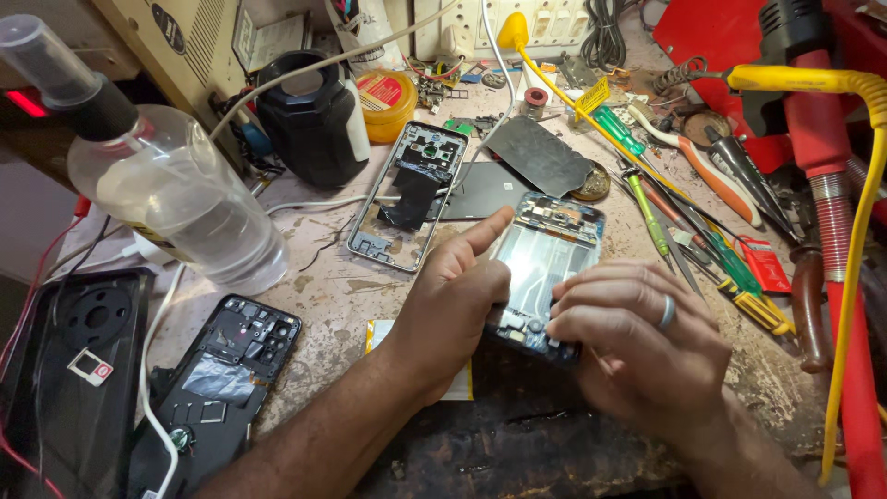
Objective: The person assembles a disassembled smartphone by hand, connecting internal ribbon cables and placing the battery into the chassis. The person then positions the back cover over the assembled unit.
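Head camera, looking down at a cluttered, stained repair bench [323, 296]. An opened phone [545, 273], its back cover off and metal innards showing, lies at the centre of the bench between both hands. The left hand [453, 310] curls around the phone's left edge, thumb stretched up along the side, apparently bracing it so it cannot slide. The right hand [637, 342], wearing a ring, is bent over the phone's lower end with fingertips pinched close together on small parts there (whether they grip anything is hidden). To the left lie a bare phone frame [407, 194], a dark phone shell [226, 379] and a clear plastic bottle [176, 194] on its side. Screwdrivers [702, 249] and pliers [711, 176] are fanned out just right of the phone, within easy reach of the working hand.
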